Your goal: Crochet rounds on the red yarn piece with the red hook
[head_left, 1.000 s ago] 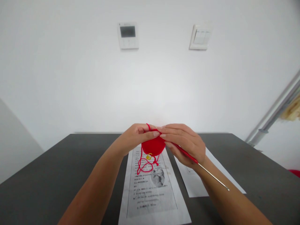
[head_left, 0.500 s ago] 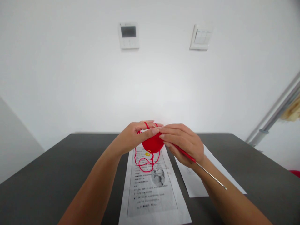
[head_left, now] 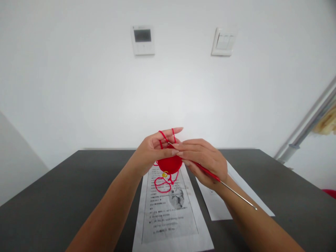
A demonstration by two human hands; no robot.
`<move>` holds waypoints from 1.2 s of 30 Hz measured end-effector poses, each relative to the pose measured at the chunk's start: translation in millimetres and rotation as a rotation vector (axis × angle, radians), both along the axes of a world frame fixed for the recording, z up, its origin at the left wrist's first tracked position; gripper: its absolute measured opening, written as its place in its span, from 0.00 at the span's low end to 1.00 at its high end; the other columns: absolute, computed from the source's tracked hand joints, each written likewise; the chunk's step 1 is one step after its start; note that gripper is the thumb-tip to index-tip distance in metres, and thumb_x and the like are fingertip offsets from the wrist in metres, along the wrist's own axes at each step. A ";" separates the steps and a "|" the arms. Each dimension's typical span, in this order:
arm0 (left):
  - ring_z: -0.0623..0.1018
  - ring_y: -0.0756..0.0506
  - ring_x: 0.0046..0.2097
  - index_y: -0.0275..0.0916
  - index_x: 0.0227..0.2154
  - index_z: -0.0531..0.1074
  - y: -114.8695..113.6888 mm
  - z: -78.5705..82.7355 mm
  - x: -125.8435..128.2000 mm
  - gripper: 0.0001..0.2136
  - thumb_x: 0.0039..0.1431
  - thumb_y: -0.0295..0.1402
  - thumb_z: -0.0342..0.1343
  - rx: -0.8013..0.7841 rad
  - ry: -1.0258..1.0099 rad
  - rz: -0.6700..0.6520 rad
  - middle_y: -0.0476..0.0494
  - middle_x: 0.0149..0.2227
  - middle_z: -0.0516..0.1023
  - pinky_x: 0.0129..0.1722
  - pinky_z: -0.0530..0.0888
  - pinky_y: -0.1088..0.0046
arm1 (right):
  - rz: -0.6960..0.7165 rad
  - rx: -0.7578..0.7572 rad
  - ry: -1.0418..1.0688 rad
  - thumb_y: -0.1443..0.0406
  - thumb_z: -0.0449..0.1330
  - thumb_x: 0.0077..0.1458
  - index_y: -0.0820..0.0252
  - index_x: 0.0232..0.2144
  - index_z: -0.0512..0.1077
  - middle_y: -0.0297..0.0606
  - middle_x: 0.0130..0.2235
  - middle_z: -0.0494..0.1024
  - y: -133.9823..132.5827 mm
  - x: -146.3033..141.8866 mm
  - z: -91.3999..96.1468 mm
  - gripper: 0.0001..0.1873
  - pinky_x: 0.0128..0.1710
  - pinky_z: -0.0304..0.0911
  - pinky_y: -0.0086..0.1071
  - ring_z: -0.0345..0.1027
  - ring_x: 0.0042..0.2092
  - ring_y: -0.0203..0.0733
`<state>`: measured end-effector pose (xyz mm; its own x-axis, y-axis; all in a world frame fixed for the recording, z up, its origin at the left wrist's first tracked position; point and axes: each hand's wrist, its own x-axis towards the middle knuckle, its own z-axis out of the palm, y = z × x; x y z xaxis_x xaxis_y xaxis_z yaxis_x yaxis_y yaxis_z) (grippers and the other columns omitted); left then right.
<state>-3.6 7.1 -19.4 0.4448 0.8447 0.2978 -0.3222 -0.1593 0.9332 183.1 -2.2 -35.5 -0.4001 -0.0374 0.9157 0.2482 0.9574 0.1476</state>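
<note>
A round red crochet piece (head_left: 170, 164) is pinched between the thumb and fingers of my left hand (head_left: 152, 148). Red yarn (head_left: 162, 134) loops over that hand's raised index finger. My right hand (head_left: 206, 159) grips a crochet hook (head_left: 207, 170) with a red handle and metal ends. One hook tip sits at the top edge of the piece, by the yarn; the other end points down over my right forearm. A yellow stitch marker (head_left: 165, 174) hangs at the piece's lower edge, beside a loose loop of red yarn.
Under my hands, a printed sheet (head_left: 160, 217) with text and a picture lies on the dark table (head_left: 39, 199). A second paper (head_left: 217, 206) is partly beneath my right arm. The white wall behind carries a panel (head_left: 143, 42) and a light switch (head_left: 223, 42).
My left index finger has lifted, raising the yarn strands above the piece. The hook tip now shows among the strands, and the crochet piece has dropped slightly.
</note>
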 end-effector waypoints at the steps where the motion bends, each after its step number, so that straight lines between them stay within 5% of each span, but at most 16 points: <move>1: 0.79 0.49 0.36 0.41 0.51 0.75 -0.9 0.2 0.7 0.28 0.44 0.27 0.71 -0.014 -0.021 0.004 0.48 0.35 0.80 0.41 0.75 0.73 | 0.000 -0.007 0.000 0.73 0.57 0.61 0.61 0.45 0.72 0.46 0.44 0.83 -0.3 -0.2 0.1 0.11 0.45 0.76 0.41 0.76 0.48 0.43; 18: 0.78 0.53 0.30 0.40 0.51 0.75 -7.2 2.6 2.4 0.27 0.45 0.20 0.68 -0.118 -0.144 -0.109 0.52 0.27 0.79 0.33 0.73 0.80 | -0.070 0.098 0.019 0.73 0.58 0.60 0.63 0.44 0.73 0.48 0.44 0.83 1.4 0.2 -3.7 0.10 0.43 0.76 0.41 0.75 0.48 0.45; 36: 0.76 0.50 0.35 0.36 0.59 0.67 -20.8 0.9 21.5 0.31 0.51 0.28 0.65 0.228 0.062 0.451 0.49 0.32 0.77 0.40 0.73 0.75 | -0.210 -0.135 0.126 0.68 0.54 0.62 0.53 0.40 0.68 0.40 0.45 0.80 9.4 -14.2 -17.9 0.06 0.48 0.71 0.42 0.72 0.49 0.44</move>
<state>17.9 -13.7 -18.5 0.0737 0.8732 0.4818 -0.1192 -0.4720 0.8735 168.9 7.2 -53.5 -0.2690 0.1594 0.9498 0.4512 0.8921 -0.0219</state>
